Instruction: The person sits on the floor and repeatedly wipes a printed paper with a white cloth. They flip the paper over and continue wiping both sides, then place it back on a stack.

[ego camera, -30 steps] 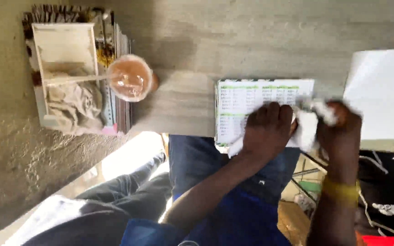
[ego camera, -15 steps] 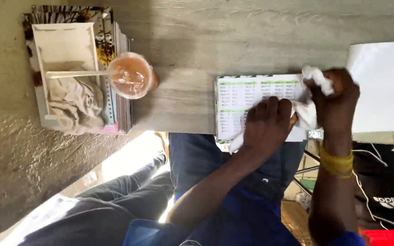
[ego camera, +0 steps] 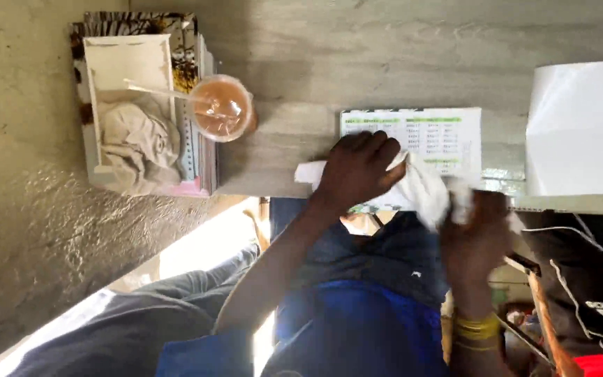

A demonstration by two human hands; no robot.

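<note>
Two hands work at the near edge of a grey wooden table point(ego camera: 399, 42) in our one view, the head camera looking down. We see the left hand point(ego camera: 359, 169) lying palm down with its fingers spread flat, pressing on a white cloth point(ego camera: 423, 190) that lies over the near part of a printed sheet point(ego camera: 427, 136) with green bands. The right hand point(ego camera: 479, 234) is blurred, just off the table's near edge, curled around the bunched right end of the same cloth; yellow bangles point(ego camera: 476, 328) ring its wrist. To the left of the left hand, well apart from it, stands a plastic cup point(ego camera: 221, 108) of brown drink, a straw point(ego camera: 158, 91) poking out leftwards. It touches a stack of books point(ego camera: 197, 160) bearing a white tray point(ego camera: 127, 63) with a crumpled rag point(ego camera: 137, 143). At the far right lies a white paper point(ego camera: 574, 126).
</note>
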